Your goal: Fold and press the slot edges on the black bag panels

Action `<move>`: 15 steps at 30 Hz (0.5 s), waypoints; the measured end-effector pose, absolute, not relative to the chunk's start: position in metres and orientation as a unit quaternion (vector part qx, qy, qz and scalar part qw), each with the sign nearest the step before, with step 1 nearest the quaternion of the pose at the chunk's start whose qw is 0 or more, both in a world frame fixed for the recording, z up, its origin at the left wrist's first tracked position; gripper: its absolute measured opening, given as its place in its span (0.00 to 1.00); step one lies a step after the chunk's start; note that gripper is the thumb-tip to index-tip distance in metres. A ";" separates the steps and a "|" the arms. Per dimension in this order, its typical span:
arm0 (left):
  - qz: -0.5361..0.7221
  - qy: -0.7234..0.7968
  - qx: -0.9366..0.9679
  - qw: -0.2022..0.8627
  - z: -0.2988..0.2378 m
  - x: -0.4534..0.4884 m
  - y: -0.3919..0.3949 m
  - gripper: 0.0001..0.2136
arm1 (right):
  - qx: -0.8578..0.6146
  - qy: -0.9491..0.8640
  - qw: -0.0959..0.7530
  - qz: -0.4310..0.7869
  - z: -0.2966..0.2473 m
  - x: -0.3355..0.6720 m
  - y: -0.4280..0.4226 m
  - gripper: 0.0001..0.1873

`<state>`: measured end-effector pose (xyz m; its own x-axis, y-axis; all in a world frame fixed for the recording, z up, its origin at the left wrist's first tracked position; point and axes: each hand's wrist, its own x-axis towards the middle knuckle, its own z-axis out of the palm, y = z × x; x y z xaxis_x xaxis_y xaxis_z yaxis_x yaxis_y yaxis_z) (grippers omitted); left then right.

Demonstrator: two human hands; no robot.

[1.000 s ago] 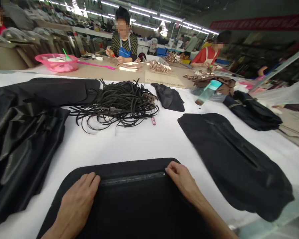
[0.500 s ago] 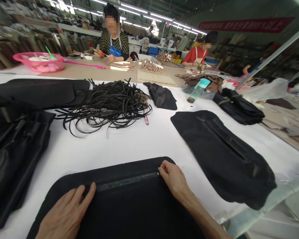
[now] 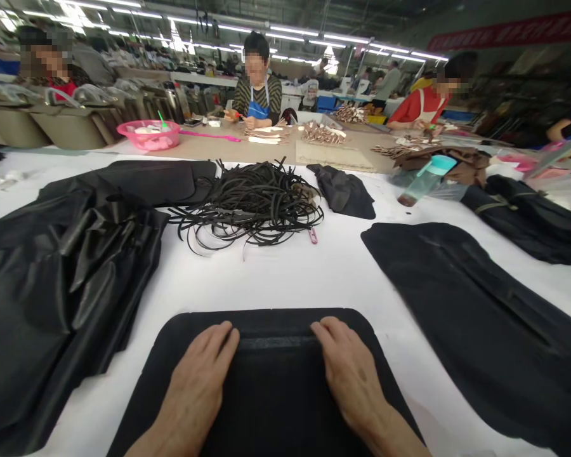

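A black panel with rounded top corners (image 3: pixel 271 406) lies on the white-covered table in front of me. A narrow, slightly shiny strip (image 3: pixel 276 343) runs across it below the top edge. My left hand (image 3: pixel 200 368) rests on the panel at the strip's left end, open, fingers laid on the surface and thumb a little apart. At the strip's right end, my right hand (image 3: pixel 349 365) is closed, its bent fingers together at the panel's surface. The underside of that grip is hidden.
Crumpled black material (image 3: pixel 76 273) lies left, and another black piece with a long slit (image 3: pixel 480 304) right. Beyond are black strips (image 3: pixel 257 203), a pink clip (image 3: pixel 313 236), a teal-lidded bottle (image 3: pixel 426 181) and a pink basin (image 3: pixel 147 136). Co-workers sit across the table.
The view has swung left, so the panel now appears straighter. My left hand's thumb and forefinger are closer together. Both hands remain on the panel at the strip.
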<state>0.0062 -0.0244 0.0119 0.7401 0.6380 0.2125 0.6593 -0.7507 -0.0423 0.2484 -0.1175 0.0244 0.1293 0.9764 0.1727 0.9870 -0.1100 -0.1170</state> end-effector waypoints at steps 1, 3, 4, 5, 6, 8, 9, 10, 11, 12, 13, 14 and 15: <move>-0.074 -0.321 -0.944 0.038 0.013 0.015 -0.027 0.28 | -0.713 -0.692 0.108 -0.025 0.023 0.237 -0.115 0.19; -0.026 -0.285 -0.958 0.002 0.015 0.031 -0.031 0.29 | -0.678 -0.727 0.106 -0.030 0.019 0.219 -0.110 0.21; -0.005 -0.280 -0.960 -0.011 0.016 0.037 -0.032 0.29 | -0.670 -0.735 0.097 -0.034 0.017 0.213 -0.108 0.22; 0.009 -0.280 -0.960 -0.018 0.016 0.042 -0.032 0.28 | -0.666 -0.740 0.087 -0.038 0.015 0.209 -0.107 0.22; 0.018 -0.282 -0.959 -0.022 0.016 0.045 -0.032 0.28 | -0.665 -0.742 0.076 -0.040 0.014 0.207 -0.106 0.23; 0.029 -0.286 -0.958 -0.024 0.016 0.048 -0.032 0.28 | -0.663 -0.745 0.064 -0.037 0.012 0.207 -0.105 0.24; 0.032 -0.287 -0.957 -0.023 0.017 0.049 -0.032 0.28 | -0.664 -0.745 0.063 -0.035 0.012 0.208 -0.105 0.24; 0.033 -0.288 -0.957 -0.021 0.017 0.050 -0.032 0.29 | -0.665 -0.743 0.063 -0.035 0.012 0.209 -0.105 0.24; 0.035 -0.290 -0.956 -0.018 0.018 0.051 -0.033 0.29 | -0.667 -0.741 0.063 -0.038 0.013 0.209 -0.105 0.24; 0.037 -0.293 -0.955 -0.016 0.019 0.052 -0.033 0.29 | -0.668 -0.741 0.063 -0.040 0.013 0.209 -0.104 0.23; 0.040 -0.297 -0.954 -0.015 0.021 0.053 -0.034 0.30 | -0.668 -0.741 0.064 -0.040 0.013 0.209 -0.104 0.23; 0.045 -0.301 -0.953 -0.015 0.022 0.055 -0.035 0.30 | -0.667 -0.741 0.066 -0.039 0.013 0.210 -0.105 0.23; 0.050 -0.302 -0.952 -0.016 0.023 0.055 -0.035 0.30 | -0.666 -0.742 0.071 -0.036 0.012 0.210 -0.105 0.22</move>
